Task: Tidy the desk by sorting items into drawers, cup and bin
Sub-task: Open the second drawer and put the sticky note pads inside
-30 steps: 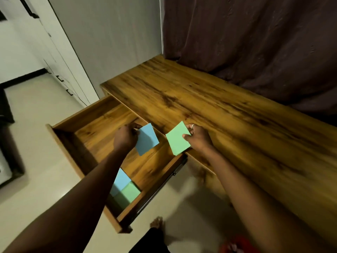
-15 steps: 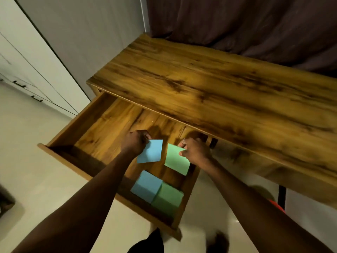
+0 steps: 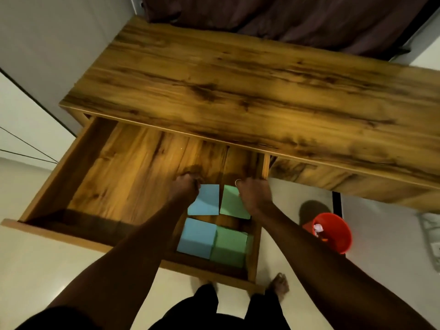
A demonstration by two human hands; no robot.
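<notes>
Left grip (image 3: 184,189) pinches a blue note (image 3: 206,200) by its far corner. Right grip (image 3: 252,194) pinches a green note (image 3: 232,203) along its far edge. Both are clamped, low inside the open drawer (image 3: 123,177). Just nearer the person than the grips, a blue pad (image 3: 196,238) and a green pad (image 3: 229,246) sit side by side. Filing the loose notes seems the step in hand. Next, each grip probably has to draw back over its matching pad, lay the note flat and release. A red bin (image 3: 342,239) stands well right of the right grip.
</notes>
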